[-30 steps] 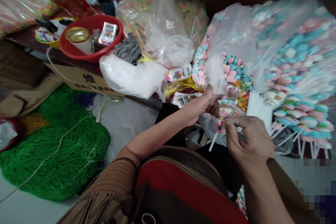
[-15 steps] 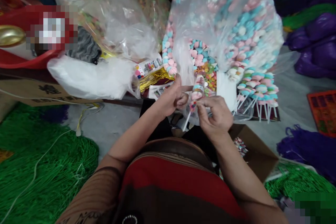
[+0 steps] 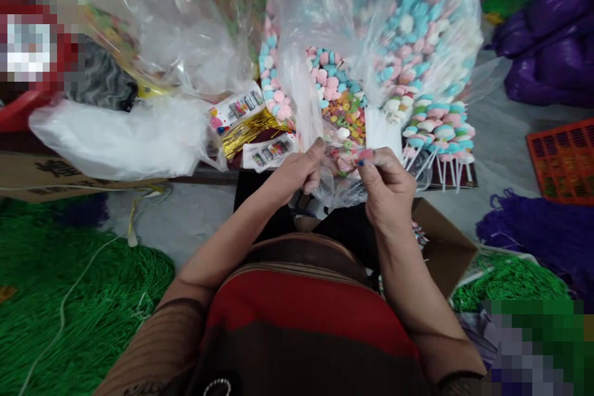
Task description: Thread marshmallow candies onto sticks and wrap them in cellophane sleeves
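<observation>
My right hand [image 3: 388, 182] is closed, thumb and forefinger pinching a small pink-and-blue piece [image 3: 365, 156] whose kind I cannot make out. To its left, my left hand [image 3: 299, 170] has its fingers curled in and its thumb raised; anything inside them is hidden. Crumpled clear plastic [image 3: 341, 190] lies between the hands. Just beyond are ring-shaped gummy candies [image 3: 348, 112] and pink, blue and white marshmallows [image 3: 330, 77]. Several candy skewers [image 3: 440, 124] on white sticks lie to the right of my right hand.
Big clear bags of marshmallows [image 3: 417, 25] and gummies [image 3: 153, 31] stand behind. Printed cards [image 3: 271, 153], gold ties [image 3: 250, 131] and white plastic bags [image 3: 120, 139] lie left. An open carton [image 3: 448, 247], orange crate [image 3: 563, 161] and green cords [image 3: 78, 297] are on the floor.
The candy skewer that was upright between my hands, stick downward, no longer shows there. My right hand has risen slightly. The whole view has shifted, moving the table things leftward and up.
</observation>
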Demonstrator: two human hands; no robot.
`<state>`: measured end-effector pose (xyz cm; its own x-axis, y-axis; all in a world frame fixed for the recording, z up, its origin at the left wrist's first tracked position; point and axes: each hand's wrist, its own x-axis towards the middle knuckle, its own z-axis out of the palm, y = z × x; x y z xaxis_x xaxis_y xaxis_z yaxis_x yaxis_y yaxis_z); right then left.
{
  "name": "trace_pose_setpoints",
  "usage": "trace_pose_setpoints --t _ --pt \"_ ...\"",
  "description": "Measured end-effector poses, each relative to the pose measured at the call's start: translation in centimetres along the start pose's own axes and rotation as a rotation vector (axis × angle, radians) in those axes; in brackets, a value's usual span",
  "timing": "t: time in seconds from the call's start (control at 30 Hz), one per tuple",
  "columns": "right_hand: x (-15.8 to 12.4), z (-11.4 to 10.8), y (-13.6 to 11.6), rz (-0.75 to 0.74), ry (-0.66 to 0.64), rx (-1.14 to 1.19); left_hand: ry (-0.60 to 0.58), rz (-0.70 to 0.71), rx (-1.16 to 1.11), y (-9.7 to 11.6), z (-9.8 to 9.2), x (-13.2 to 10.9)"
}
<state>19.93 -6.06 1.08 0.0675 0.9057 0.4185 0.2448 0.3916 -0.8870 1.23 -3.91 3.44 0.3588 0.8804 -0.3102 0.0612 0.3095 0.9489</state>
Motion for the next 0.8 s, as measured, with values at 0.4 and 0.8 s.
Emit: trace_pose_setpoints --t 0.4,0.8 --pt "-6.5 -3.1 1.6 0.511 0.111 0.346 -0.195 0.497 0.272 -2.7 5.8 1.1" --pt "-8.9 -12.6 1.1 0.608 0.725 0.312 0.214 0.653 0.788 -1.4 -0.9 0.0"
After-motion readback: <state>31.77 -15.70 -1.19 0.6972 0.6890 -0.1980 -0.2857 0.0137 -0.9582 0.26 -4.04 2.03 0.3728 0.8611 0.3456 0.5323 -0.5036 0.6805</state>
